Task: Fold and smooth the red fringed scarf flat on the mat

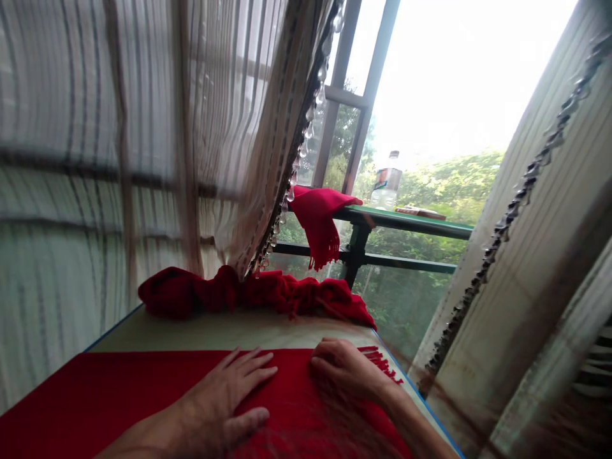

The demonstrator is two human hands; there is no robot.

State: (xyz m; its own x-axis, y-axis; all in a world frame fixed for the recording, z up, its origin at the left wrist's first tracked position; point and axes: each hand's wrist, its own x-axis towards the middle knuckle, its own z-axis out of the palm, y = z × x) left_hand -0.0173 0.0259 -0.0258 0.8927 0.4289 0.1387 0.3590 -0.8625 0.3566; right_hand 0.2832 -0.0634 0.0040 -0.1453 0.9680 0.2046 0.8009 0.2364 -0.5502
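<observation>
A red fringed scarf (119,389) lies spread over a pale table, its fringe at the right end. My left hand (224,395) rests palm down on it with the fingers spread and the thumb apart. Further right, my right hand (342,363) is at the scarf's far edge, close to the fringe. Its fingers are curled in and pressed together on the cloth; the fingertips are partly hidden.
Several bunched red scarves (258,293) lie along the table's (191,333) far edge. Another red scarf (318,220) hangs over a green railing (406,220). A plastic bottle (386,185) and a flat brown object (421,213) sit on the railing. Beaded curtains (157,127) hang on both sides.
</observation>
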